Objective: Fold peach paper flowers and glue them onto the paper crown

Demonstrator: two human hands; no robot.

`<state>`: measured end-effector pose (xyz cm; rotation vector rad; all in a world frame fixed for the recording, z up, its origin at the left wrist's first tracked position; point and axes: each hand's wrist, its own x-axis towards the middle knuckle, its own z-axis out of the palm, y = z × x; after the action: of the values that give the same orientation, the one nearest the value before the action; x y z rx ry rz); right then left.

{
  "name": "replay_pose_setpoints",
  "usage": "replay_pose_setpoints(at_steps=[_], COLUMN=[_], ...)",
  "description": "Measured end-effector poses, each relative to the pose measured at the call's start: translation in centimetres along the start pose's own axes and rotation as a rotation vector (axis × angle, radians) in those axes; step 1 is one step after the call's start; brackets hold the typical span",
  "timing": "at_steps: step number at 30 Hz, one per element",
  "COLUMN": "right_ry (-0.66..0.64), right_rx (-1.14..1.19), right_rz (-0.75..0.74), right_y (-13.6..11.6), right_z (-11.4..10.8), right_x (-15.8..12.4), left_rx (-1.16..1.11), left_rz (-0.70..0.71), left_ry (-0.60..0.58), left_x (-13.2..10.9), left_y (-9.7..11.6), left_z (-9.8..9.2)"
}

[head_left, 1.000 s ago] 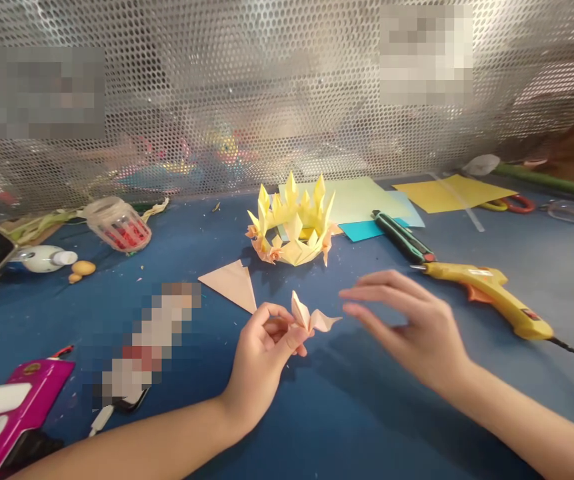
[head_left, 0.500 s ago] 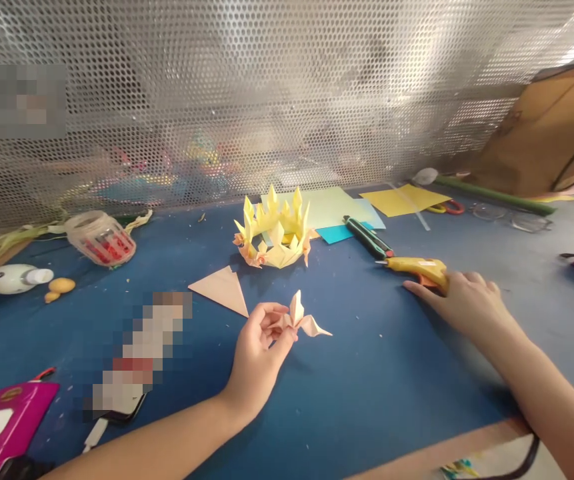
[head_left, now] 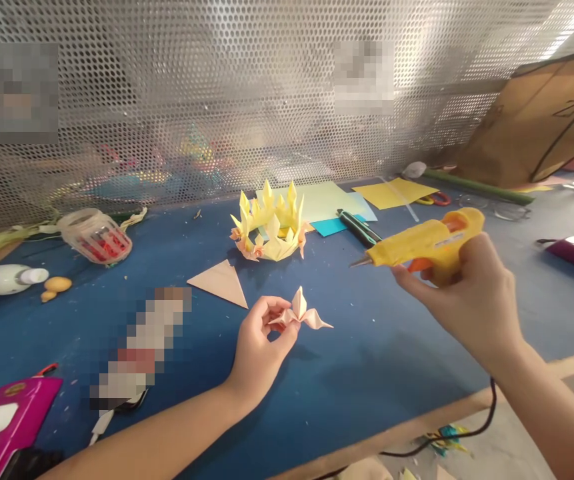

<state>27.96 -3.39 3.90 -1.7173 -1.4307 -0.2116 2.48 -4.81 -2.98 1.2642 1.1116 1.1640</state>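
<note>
pink paper flower: at fingertips of left hand | left fingers: pinched on its base | yellow glue gun: right of those fingers, long axis slanting down-left roughly toward flower, tip apart | right hand: fingers wrapped round gun

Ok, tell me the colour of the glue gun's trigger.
Orange; the trigger shows against the yellow glue gun, in the head view.
</note>
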Motion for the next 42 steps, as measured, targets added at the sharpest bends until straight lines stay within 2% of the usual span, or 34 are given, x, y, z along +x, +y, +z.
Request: replay_pose_setpoints(at_steps=[5,10,15,22,34,42], right_ry=[0.161,0.13,0.163,0.13,0.042,0.027], right_rx=[0.021,0.045,0.036,0.032,0.075,0.068], right_rz=[-0.208,-0.447,-0.58,-0.596,-0.592,-0.61], right_y=[0.2,0.8,0.9,0.8,0.8,0.9], right_z=[1.8,3.1,3.8,4.1,4.0,3.9], right_x=[-2.3,-3.5,-3.6,-3.5,-3.7,-3.6], left_rx=[0.022,0.037,0.058,0.071,0.104,0.097], left_rz=[0.006,-0.01,-0.046,-0.084,-0.073,-0.073], left_ry=[-0.003,-0.013,-0.034,-0.081,-0.068,-0.066], left_x=[-0.1,-0.1,-0.2,-0.1,0.0,0.0], left_y=[0.0,0.0,0.2,0.4,0.4,0.5], left_z=[0.0,0.1,0.1,0.0,0.1,0.0])
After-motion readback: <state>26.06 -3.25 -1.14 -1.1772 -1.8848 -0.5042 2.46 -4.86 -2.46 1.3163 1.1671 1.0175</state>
